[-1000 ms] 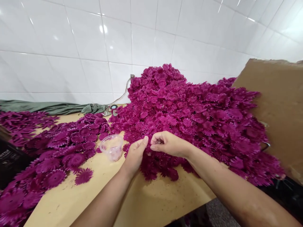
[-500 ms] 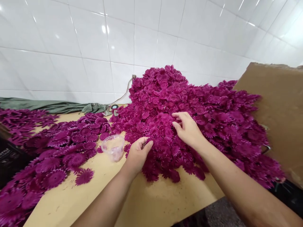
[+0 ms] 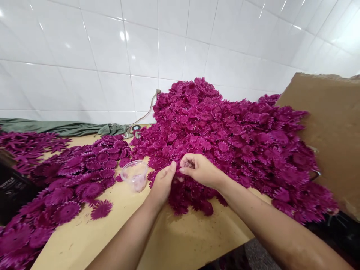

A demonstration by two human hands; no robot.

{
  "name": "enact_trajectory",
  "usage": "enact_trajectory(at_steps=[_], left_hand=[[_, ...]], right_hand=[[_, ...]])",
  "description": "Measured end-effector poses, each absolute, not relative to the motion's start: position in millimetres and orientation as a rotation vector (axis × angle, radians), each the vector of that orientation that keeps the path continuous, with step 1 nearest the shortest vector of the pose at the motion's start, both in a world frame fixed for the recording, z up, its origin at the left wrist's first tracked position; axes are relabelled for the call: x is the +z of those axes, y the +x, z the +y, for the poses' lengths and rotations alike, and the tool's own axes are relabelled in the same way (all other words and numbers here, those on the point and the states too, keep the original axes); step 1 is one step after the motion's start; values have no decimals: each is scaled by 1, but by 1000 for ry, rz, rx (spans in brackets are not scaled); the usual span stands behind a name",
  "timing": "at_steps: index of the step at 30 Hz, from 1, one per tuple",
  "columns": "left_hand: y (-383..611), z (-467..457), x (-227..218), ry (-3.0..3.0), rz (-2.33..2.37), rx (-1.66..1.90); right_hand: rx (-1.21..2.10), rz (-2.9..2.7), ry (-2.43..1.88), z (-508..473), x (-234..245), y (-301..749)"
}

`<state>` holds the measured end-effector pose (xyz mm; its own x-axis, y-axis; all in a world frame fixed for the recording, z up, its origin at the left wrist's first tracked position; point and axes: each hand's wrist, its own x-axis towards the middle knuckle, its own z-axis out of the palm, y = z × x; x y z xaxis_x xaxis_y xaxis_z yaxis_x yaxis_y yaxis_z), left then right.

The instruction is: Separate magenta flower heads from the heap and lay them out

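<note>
A big heap of magenta fabric flower heads (image 3: 225, 138) covers the right half of a tan table (image 3: 174, 240). My left hand (image 3: 162, 183) and my right hand (image 3: 199, 170) meet at the heap's near edge, fingertips almost touching. Both are closed in a pinch, and magenta petals show between the two hands. What each one grips is too hidden by the fingers to name. A small clear plastic cup (image 3: 135, 175) with something pale pink inside stands just left of my left hand.
Flatter magenta flower pieces (image 3: 70, 183) are spread over the table's left side. A brown cardboard sheet (image 3: 332, 127) leans at the right. Green cloth (image 3: 64, 127) and a cable lie along the white tiled wall. A dark box (image 3: 11, 187) sits at the far left.
My right hand, which was reaching up onto the heap half a second ago, has come back down to meet my left hand. The left hand has barely moved.
</note>
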<state>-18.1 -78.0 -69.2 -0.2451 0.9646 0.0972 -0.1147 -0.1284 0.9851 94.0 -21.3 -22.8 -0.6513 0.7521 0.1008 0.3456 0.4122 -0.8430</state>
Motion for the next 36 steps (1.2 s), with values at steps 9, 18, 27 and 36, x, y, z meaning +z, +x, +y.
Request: enact_trajectory(at_steps=[9, 18, 27, 36], left_hand=[[-15, -81, -68, 1279, 1314, 1645], [-18, -77, -72, 1189, 1229, 1615], [-23, -81, -66, 1392, 1383, 1517], [-20, -81, -67, 1470, 1474, 1734]], right_hand=[[320, -1897, -1035, 14, -8, 105], [515, -2104, -988, 3, -4, 120], [1155, -1998, -822, -15, -28, 103], [920, -2130, -1017, -23, -34, 103]])
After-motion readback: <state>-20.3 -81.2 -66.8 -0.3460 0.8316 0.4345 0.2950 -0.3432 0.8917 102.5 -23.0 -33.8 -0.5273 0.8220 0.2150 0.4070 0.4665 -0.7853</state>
